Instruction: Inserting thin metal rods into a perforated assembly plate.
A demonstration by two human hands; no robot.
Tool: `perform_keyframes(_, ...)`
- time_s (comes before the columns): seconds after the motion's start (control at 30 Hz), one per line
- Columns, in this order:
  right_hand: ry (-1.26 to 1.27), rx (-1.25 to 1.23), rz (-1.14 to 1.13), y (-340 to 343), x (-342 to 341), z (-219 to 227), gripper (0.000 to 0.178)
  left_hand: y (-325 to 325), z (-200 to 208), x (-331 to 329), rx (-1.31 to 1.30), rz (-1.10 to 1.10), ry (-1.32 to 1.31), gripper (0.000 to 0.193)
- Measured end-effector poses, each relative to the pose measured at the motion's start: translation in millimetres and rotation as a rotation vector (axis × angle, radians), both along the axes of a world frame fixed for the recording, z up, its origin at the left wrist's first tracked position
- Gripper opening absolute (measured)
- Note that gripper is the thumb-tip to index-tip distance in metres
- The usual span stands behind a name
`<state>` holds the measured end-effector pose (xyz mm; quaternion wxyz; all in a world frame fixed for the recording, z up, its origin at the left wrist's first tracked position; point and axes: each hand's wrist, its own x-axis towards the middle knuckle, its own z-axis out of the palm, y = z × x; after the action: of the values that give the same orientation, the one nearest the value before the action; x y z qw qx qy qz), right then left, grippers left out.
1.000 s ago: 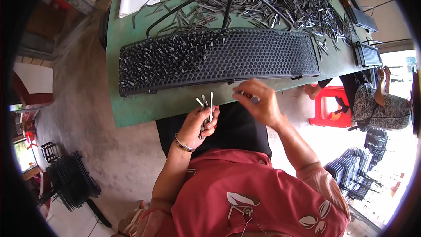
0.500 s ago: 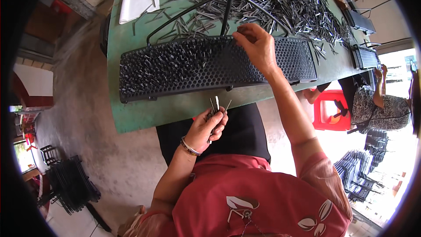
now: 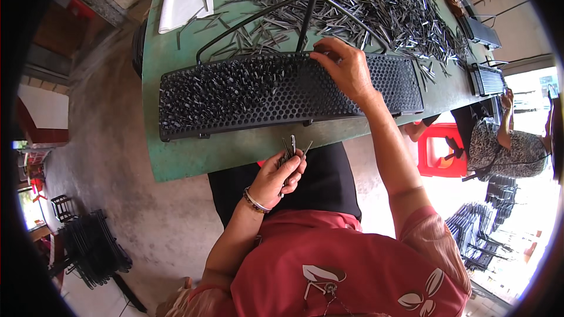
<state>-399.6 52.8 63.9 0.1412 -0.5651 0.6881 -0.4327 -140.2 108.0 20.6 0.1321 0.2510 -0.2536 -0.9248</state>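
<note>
A: Left hand first. Position and finger state?

B: The left hand (image 3: 281, 176) is just off the near edge of the green table (image 3: 235, 148), fingers clamped on a bundle of dark strips (image 3: 293, 142). Free ends fan out past the thumb, pointing to the far side. Inference: held so, single strips would be easy to pick out.

A: Right hand?

B: The right hand (image 3: 345, 67) is over the far edge of the perforated panel (image 3: 399, 88). Thumb and forefinger lie close to one another; cannot tell whether a strip is between them, nor whether they touch the panel.

A: Condition of the panel?

B: Black, long side across the near part of the table. Standing strips (image 3: 217, 97) crowd its left part; holes on the right look bare. The hand is near the border of the two zones. A bent tube frame (image 3: 241, 26) rises at its far side. Placed near the body, presumably so both ends stay within arm's reach.

A: Loose stock?

B: A heap of loose strips (image 3: 376, 6) on the far side of the table, behind the panel. Probably set there for easy refilling while leaving the near strip clear for the forearms. White paper (image 3: 185, 9) lies far left, a few strips on it.
</note>
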Motion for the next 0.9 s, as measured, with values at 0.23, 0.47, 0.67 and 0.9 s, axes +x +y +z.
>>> perform_keyframes(0.23, 0.082, -0.051, 0.052, -3, -4, -3, 0.023, 1, -1, 0, 0.006, -0.004, 0.000, 0.015)
perform_keyframes(0.47, 0.046, -0.022, 0.027, -2, -1, -3, 0.026, 1, -1, -1, 0.027, -0.002, -0.013, 0.013)
perform_keyframes(0.67, 0.091, -0.069, 0.062, -2, 1, -10, 0.028, 2, 1, -2, 0.040, 0.008, -0.003, 0.013)
perform_keyframes(0.9, 0.314, -0.238, 0.036, -1, 3, -17, 0.016, 2, -1, -1, 0.043, -0.012, 0.001, 0.015)
